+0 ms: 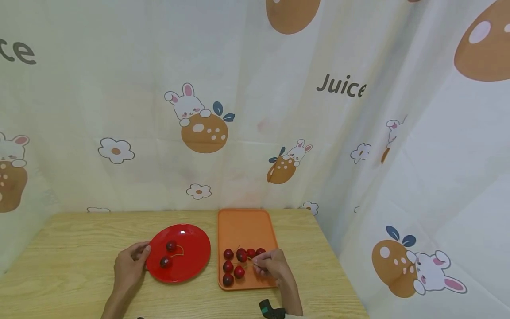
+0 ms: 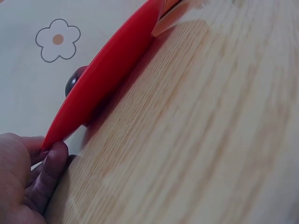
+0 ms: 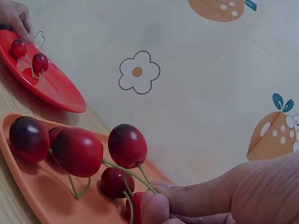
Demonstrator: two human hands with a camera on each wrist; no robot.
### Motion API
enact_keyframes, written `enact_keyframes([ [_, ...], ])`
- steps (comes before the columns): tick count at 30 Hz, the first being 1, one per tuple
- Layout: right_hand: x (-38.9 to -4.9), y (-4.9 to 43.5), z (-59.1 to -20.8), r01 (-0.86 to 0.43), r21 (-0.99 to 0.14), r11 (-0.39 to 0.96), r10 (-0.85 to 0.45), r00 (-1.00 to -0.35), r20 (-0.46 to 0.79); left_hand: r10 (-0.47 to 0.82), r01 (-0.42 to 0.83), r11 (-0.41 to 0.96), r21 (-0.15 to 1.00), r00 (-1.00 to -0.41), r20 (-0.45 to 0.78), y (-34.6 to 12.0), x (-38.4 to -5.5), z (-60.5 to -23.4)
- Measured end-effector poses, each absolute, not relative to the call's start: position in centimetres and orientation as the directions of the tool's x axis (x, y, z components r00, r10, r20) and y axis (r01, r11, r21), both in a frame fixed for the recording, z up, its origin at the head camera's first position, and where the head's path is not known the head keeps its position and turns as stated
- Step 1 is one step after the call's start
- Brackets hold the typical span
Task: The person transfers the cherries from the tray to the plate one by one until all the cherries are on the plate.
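Note:
My left hand (image 1: pixel 128 266) pinches the left rim of a round red plate (image 1: pixel 193 254), thumb on one side and fingers on the other. Two dark red cherries (image 1: pixel 165 262) joined by a stem lie on that plate. Over the orange tray (image 1: pixel 244 228), my right hand (image 1: pixel 275 265) pinches green cherry stems between thumb and forefinger. In the right wrist view, those stems lead to a large red cherry (image 3: pixel 78 152) and a darker cherry (image 3: pixel 127 145). Several more cherries (image 1: pixel 228 279) lie around them in the tray's near half.
The tray stands to the right of the plate on a light wooden table (image 1: pixel 79 248). A pale curtain (image 1: pixel 139 110) printed with rabbits and flowers hangs behind the table and along its right side. A dark strap (image 1: pixel 272 310) shows by the right wrist.

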State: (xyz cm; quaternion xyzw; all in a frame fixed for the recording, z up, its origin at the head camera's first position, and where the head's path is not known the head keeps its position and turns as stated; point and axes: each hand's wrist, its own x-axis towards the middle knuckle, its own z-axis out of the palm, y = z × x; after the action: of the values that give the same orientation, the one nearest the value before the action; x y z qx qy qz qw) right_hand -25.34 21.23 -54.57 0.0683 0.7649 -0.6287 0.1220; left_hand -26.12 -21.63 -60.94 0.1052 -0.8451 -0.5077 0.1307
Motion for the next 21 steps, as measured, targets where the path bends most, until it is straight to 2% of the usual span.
enact_keyframes([
  [21,-26.4,20.3,-55.1,0.268,-0.950,0.160,-0.062,-0.958,-0.281,-0.306,-0.024,0.466,0.884,-0.942,0.136,-21.7,-26.2,-61.0],
])
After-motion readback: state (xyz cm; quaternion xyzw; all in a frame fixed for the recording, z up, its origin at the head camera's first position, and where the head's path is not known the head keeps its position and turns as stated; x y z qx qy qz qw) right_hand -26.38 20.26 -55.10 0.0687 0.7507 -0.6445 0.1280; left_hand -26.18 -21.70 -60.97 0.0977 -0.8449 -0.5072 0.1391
